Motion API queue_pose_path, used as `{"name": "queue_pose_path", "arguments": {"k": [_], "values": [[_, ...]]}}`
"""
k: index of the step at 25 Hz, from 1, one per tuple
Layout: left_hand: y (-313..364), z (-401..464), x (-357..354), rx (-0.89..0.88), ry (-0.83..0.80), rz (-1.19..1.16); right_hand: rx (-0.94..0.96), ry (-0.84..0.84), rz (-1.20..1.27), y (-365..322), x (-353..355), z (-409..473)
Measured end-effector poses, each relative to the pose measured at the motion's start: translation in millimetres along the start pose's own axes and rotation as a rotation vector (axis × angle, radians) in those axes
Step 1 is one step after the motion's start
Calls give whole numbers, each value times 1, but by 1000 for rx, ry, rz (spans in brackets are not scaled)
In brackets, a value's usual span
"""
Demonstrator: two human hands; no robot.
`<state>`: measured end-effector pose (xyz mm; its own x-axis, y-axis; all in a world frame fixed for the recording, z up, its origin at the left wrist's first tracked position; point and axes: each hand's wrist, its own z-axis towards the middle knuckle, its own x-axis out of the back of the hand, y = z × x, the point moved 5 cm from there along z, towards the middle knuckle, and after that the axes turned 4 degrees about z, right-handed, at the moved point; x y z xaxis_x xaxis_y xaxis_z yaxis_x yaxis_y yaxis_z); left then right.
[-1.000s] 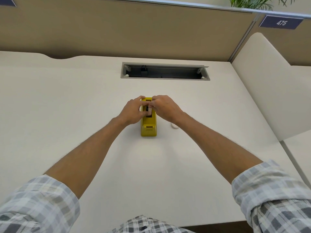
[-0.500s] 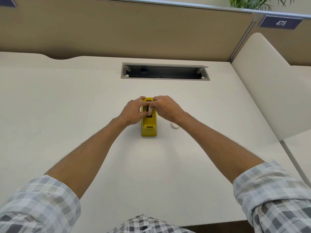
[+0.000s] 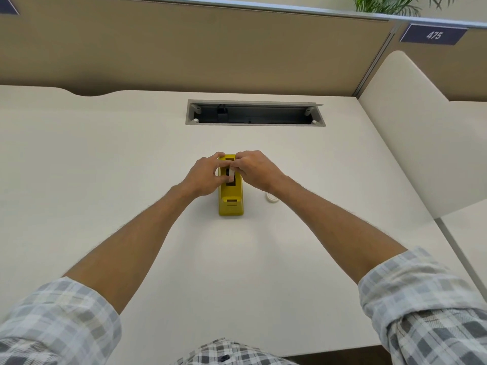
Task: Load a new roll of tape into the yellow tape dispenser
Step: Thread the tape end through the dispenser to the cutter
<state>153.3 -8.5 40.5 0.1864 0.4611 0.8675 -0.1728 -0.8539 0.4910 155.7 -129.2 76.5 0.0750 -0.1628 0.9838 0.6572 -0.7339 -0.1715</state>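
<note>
The yellow tape dispenser (image 3: 230, 200) stands lengthwise in the middle of the cream desk (image 3: 105, 167), its cutter end toward me. Both hands meet over its open slot. My left hand (image 3: 204, 176) presses against the dispenser's left side, fingers curled at the slot. My right hand (image 3: 254, 168) pinches a pale, whitish tape roll (image 3: 231, 173) seen edge-on, partly down in the dark slot. Most of the roll is hidden by my fingers. A small white ring-shaped piece (image 3: 271, 198) lies on the desk just right of the dispenser, partly under my right wrist.
A grey cable tray opening (image 3: 255, 113) is set into the desk behind the dispenser. A tan partition (image 3: 210, 48) runs along the back, and a cream divider panel (image 3: 421, 127) rises at the right.
Both hands stay at the dispenser's slot. The pale roll between my fingers has shifted slightly lower and rightward in the slot. The dispenser has not moved.
</note>
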Motion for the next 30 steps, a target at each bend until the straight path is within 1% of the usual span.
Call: {"name": "queue_pose_path", "arguments": {"k": [5,12,19,30], "values": [[0,-1,1,-14,0,-1,-22,9,38,1,0,-4],[1,0,1,-28,-5,41,-4,6,8,0,1,0],[-4,1,-1,-67,-3,13,1,24,60,0,3,-8],[-14,12,-6,-36,-23,85,-5,-14,78,6,4,2]]}}
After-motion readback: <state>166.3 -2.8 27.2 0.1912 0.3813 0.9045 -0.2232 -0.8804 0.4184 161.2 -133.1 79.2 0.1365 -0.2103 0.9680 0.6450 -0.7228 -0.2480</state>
